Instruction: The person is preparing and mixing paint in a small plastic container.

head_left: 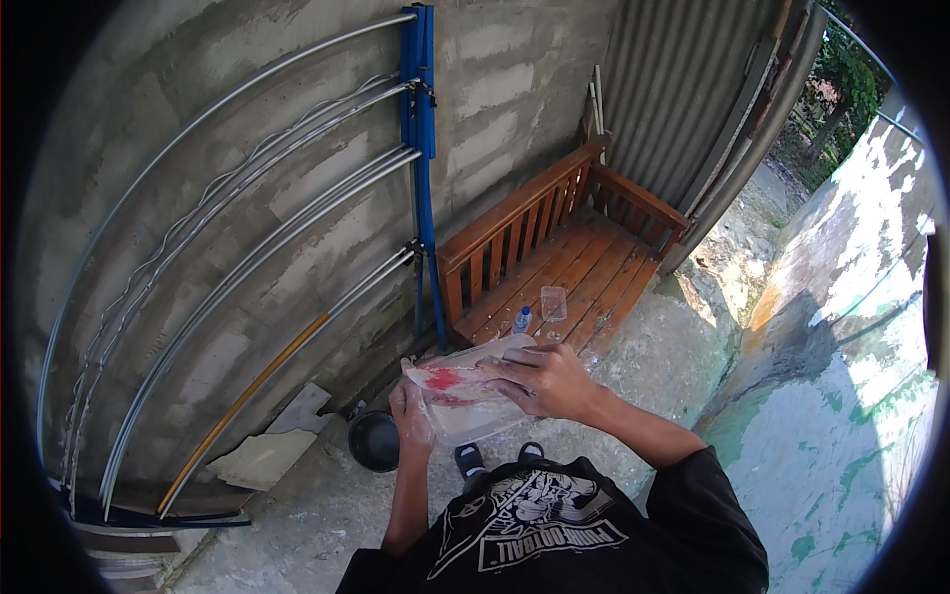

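Note:
In front of my body is a clear, shallow plastic container (465, 421) with white powder in it and a bright red patch (442, 378) on the left part. My left hand (413, 421), dusted white, is closed round the container's left edge and holds it tilted. From the right, my right hand (552, 381) reaches over the container with its fingers bent together down at the white powder. Whatever those fingers pinch, if anything, is too small to make out.
Beyond the container stands a wooden bench (604, 262) bearing a small blue-capped bottle (522, 319) and a clear plastic box (554, 304). A black bucket (374, 441) is on the concrete floor at left. Metal pipes (267, 223) hang along the wall from a blue post (420, 178).

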The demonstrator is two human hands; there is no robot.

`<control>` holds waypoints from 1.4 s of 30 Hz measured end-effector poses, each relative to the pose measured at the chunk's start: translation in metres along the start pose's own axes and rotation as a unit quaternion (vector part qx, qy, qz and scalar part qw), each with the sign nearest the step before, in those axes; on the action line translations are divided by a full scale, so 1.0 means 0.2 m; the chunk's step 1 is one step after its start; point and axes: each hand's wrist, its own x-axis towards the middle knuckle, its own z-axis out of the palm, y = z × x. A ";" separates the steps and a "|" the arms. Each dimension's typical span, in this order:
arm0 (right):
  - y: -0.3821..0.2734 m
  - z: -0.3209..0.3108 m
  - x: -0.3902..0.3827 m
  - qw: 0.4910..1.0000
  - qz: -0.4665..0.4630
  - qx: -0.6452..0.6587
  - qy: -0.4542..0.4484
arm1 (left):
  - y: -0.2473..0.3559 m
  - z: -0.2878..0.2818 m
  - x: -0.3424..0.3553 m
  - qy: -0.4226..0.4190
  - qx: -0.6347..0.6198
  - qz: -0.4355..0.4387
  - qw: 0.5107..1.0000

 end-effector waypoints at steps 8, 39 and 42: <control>0.01 -0.04 0.02 0.998 0.033 0.013 -0.044 | -0.10 -0.10 0.04 -0.003 -0.023 -0.037 0.999; 0.05 0.08 0.05 0.996 0.073 0.013 -0.054 | -0.03 0.03 -0.06 -0.029 -0.214 -0.141 0.966; 0.08 0.09 0.04 0.994 0.075 0.038 -0.063 | -0.06 0.01 -0.04 -0.031 -0.230 -0.162 0.959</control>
